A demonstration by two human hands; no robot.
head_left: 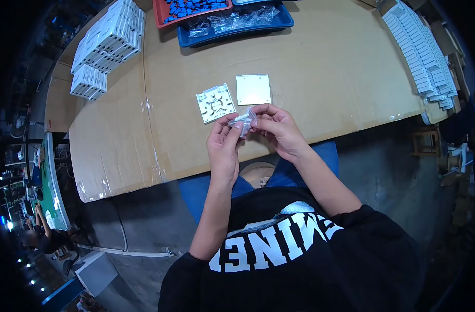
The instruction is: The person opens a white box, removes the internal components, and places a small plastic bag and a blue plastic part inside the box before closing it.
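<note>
Between my two hands, near the table's front edge, is a small clear plastic bag (245, 122) with small white parts in it. My left hand (226, 145) pinches the bag's left side, and my right hand (282, 130) grips its right side with thumb and fingers. Just beyond my left hand lies a white square housing (216, 104) with its moulded inner side up. To the right of that, beyond my right hand, a flat white square cover (253, 90) rests on the cardboard-covered table (185, 67).
Stacked white housings (110, 39) stand at the back left, and long rows of white units (419, 52) at the right. A red tray (167, 23) of blue pieces and a blue tray (237, 33) of clear bags sit at the back. Another person (47, 236) is far left.
</note>
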